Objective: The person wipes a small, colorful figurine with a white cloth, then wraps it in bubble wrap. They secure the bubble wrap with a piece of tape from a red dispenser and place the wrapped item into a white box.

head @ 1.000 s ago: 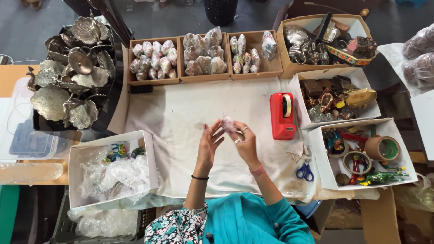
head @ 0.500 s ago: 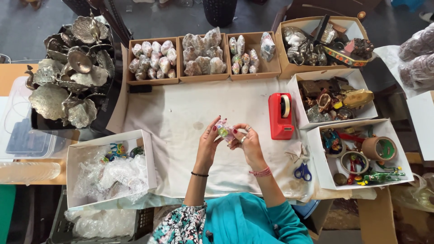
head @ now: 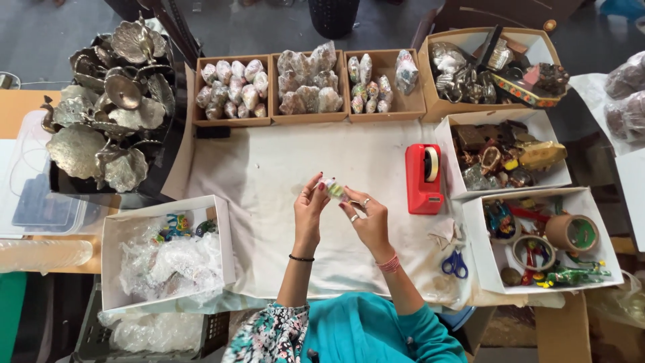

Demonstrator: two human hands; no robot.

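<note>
Both my hands are raised over the middle of a white cloth (head: pixel 269 168) on the table. Between them sits a small greenish trinket in clear wrap (head: pixel 335 191). My left hand (head: pixel 310 204) pinches it from the left with thumb and fingers. My right hand (head: pixel 363 214), with rings and a pink bangle, holds it from the right and below. A red tape dispenser (head: pixel 423 177) stands on the cloth just right of my right hand.
Three cardboard trays (head: pixel 309 84) of wrapped items line the far edge. White boxes (head: pixel 510 154) of ornaments and tape rolls (head: pixel 571 232) stand right, with blue scissors (head: pixel 455 264) beside. A box of bubble wrap (head: pixel 168 259) sits left; metal dishes (head: pixel 101 114) are piled far left.
The hands have stayed over the same spot, turning and working the small wrapped trinket between the fingers. Nothing else on the table has moved.
</note>
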